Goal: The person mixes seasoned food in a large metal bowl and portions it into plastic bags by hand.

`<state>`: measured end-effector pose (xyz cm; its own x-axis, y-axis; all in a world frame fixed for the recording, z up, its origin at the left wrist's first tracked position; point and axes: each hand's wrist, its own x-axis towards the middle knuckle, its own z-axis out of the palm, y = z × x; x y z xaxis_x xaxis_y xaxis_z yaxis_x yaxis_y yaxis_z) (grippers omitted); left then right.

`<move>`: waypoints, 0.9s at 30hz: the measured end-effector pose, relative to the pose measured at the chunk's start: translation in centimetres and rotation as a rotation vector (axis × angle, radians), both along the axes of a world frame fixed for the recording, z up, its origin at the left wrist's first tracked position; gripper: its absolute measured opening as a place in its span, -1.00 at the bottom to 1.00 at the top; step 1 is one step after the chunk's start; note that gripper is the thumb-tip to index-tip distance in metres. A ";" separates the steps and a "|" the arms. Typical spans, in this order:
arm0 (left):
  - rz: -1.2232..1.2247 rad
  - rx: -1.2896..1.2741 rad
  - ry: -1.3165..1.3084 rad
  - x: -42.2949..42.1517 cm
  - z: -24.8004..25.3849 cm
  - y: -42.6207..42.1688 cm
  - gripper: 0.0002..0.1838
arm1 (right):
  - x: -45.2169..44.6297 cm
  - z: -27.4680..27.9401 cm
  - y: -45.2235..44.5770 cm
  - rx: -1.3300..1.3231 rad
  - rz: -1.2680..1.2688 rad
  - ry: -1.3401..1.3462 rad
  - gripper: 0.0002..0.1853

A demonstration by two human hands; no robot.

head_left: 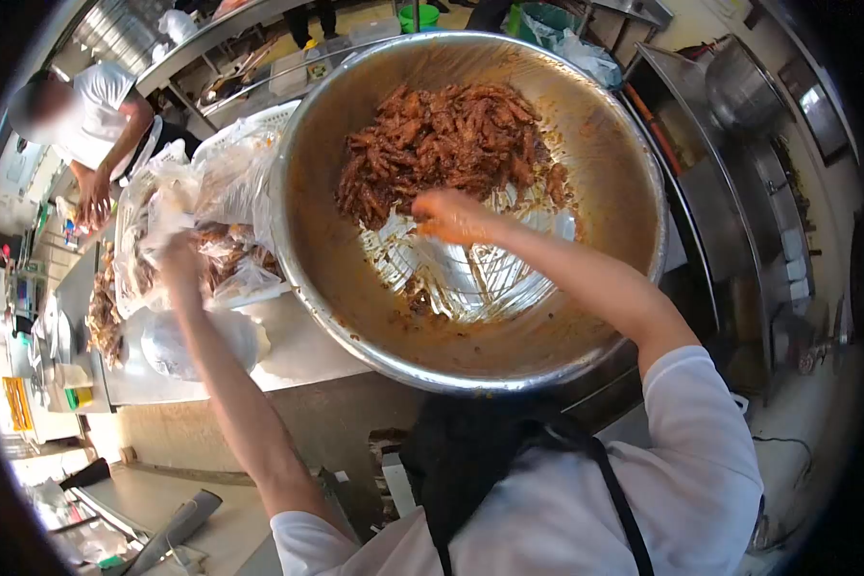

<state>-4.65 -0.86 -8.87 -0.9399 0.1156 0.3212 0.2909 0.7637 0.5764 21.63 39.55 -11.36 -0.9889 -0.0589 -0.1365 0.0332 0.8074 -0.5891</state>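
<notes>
A very large metal bowl (605, 221) tilts in front of me, its inner wall smeared with brown-orange sauce. Dark red, sauce-coated chicken feet (442, 139) are heaped against its far side. My right hand (448, 217) is inside the bowl at the near edge of the heap, stained orange. Its fingers look curled together; what they hold, if anything, is hidden. To the left, my left hand (175, 257) is blurred at a clear plastic bag (230, 182), over bagged brown pieces (226, 250). Motion smear hides its fingers.
A white basket (276, 117) lined with plastic bags stands left of the bowl on a metal table (307, 346). A filled clear bag (202, 343) lies near the table's front edge. Another person (106, 115) works at the far left. Metal equipment (730, 211) stands on the right.
</notes>
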 end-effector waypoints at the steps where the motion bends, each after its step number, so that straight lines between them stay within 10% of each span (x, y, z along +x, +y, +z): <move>1: 0.046 -0.240 -0.032 3.3 0.1 2.9 -0.61 | -1.5 -0.6 1.0 0.072 -0.067 0.029 -0.58; 7: -0.090 0.001 -0.025 15.3 5.4 6.1 -0.69 | -14.3 -1.8 4.4 0.806 -0.022 0.122 0.00; 17: 0.307 0.077 0.592 17.7 8.7 -2.8 -0.61 | -2.3 -10.4 -5.0 0.497 0.198 0.137 -0.46; 22: 0.254 -0.149 0.103 12.5 4.9 -9.1 -0.51 | 6.8 -9.6 1.9 0.293 -0.004 -0.132 -0.49; 23: 0.277 -0.110 0.182 11.7 5.0 -10.6 -0.60 | 8.0 -11.5 3.8 0.263 0.078 0.140 -0.51; 27: 0.335 0.070 0.403 12.2 11.2 -11.6 -0.65 | 8.9 -7.8 5.5 0.264 -0.229 -0.166 -0.43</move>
